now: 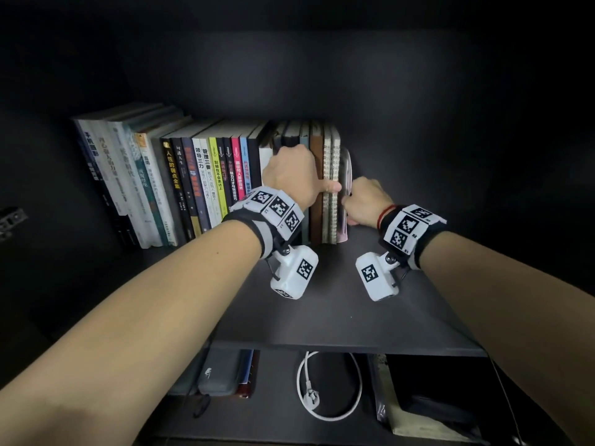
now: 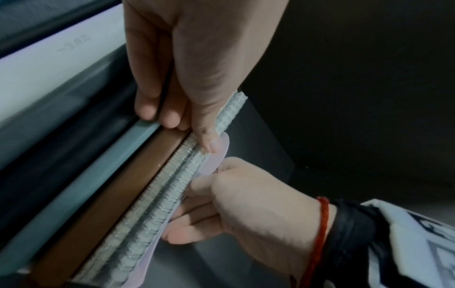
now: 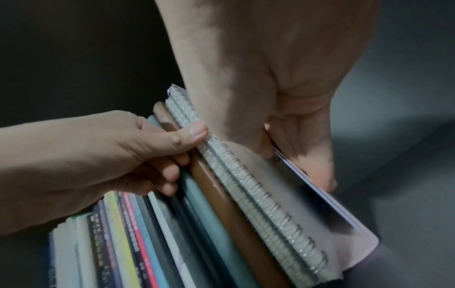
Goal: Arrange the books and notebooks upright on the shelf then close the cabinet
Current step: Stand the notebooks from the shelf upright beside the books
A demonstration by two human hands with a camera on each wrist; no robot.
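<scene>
Pink notebook point(image 3: 354, 245) mostly hidden btwn right hand point(image 1: 365, 201), spirals point(image 1: 331, 188), left hand's point(image 1: 291, 175) fingertips unseen

Both bare forearms reach forward, each wrist wearing a black band with white marker blocks. The left hand point(image 1: 291, 175) curls its fingers, thumb point(image 1: 331, 187) stretched rightward and pressing. The right hand point(image 1: 365, 201), a red string at its wrist, pinches with curled fingers point(image 2: 197, 212).
</scene>
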